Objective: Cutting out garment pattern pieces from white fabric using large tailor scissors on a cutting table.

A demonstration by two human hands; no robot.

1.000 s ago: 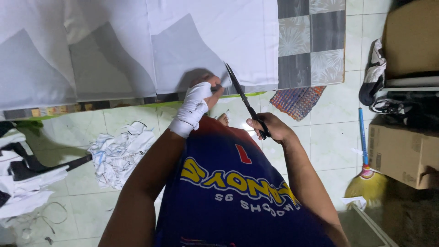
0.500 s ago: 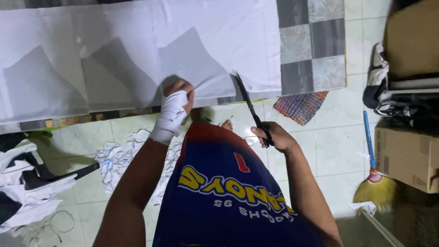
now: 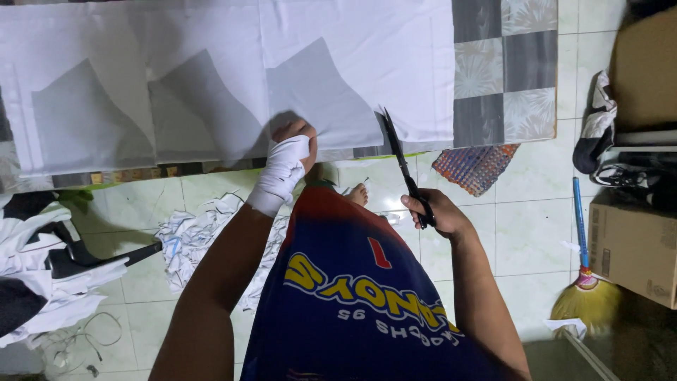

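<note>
White cloth (image 3: pixel 211 42) with grey pattern shapes lies spread on a table covered by a grey checked sheet (image 3: pixel 504 70). My left hand (image 3: pixel 289 159), wrapped in a white bandage or cloth, presses on the near edge of the white cloth. My right hand (image 3: pixel 430 212) holds black scissors (image 3: pixel 400 159) by the handles. The blades point away from me and reach the cloth's near edge, to the right of my left hand. A bare foot (image 3: pixel 358 194) shows below on the tiled floor.
White fabric scraps (image 3: pixel 190 236) lie on the floor at left, with black-and-white cloth (image 3: pixel 42 275) further left. A woven mat (image 3: pixel 474 166), a broom (image 3: pixel 584 282) and a cardboard box (image 3: pixel 631 247) stand at right.
The view has shifted so the cloth sits lower and closer. My left hand slid left along the cloth edge. The scissors stayed in my right hand, blades now at the cloth edge.
</note>
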